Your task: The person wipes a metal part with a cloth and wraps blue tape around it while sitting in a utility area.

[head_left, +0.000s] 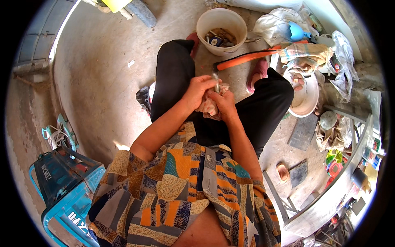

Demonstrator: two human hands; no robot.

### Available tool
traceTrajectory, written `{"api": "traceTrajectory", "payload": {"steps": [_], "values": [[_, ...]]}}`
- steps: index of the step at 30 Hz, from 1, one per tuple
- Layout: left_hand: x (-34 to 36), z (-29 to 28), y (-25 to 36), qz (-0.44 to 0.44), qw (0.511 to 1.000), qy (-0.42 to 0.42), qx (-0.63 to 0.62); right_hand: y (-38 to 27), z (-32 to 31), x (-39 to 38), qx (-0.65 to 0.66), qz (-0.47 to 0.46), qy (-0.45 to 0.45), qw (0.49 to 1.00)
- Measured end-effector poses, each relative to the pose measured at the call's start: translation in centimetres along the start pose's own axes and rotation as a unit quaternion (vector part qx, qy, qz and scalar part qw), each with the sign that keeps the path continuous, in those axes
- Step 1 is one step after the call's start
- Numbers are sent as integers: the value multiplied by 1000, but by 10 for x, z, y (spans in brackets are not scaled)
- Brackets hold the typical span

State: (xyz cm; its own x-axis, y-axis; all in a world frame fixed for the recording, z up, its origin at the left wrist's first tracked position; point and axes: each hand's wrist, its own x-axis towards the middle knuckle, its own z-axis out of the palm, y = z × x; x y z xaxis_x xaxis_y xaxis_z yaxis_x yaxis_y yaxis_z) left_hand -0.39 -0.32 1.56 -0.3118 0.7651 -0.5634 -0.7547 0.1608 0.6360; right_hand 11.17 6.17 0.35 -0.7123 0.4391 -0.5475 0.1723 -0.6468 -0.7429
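Note:
My two hands meet in front of me, between my bent knees. My left hand (pixel 196 91) is closed at the top of a crumpled pale, red-marked cloth (pixel 207 110), by a slim shiny metal piece (pixel 216 80) that sticks up; I cannot make out what that piece is. My right hand (pixel 222 103) grips the cloth, its thumb against the metal piece. Just beyond my hands lies an orange tool (pixel 238 60) with a dark end.
A white bucket (pixel 221 18) with mixed contents stands ahead. At right are a white basin (pixel 306 105), plastic bags (pixel 345 61), a dark slab (pixel 303 131) and a cluttered pale bench edge (pixel 310 214). A blue plastic crate (pixel 66 197) sits at lower left.

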Motion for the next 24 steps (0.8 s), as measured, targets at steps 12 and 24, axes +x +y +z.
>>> {"api": "traceTrajectory", "payload": {"steps": [12,24], "values": [[2,7,10,5,999,-44,-21,5,2,-6,-42,-18,20,999],[1,4,6,-14,996,-74,-50,-5,1,-5,8,-17,15,1000]]}}
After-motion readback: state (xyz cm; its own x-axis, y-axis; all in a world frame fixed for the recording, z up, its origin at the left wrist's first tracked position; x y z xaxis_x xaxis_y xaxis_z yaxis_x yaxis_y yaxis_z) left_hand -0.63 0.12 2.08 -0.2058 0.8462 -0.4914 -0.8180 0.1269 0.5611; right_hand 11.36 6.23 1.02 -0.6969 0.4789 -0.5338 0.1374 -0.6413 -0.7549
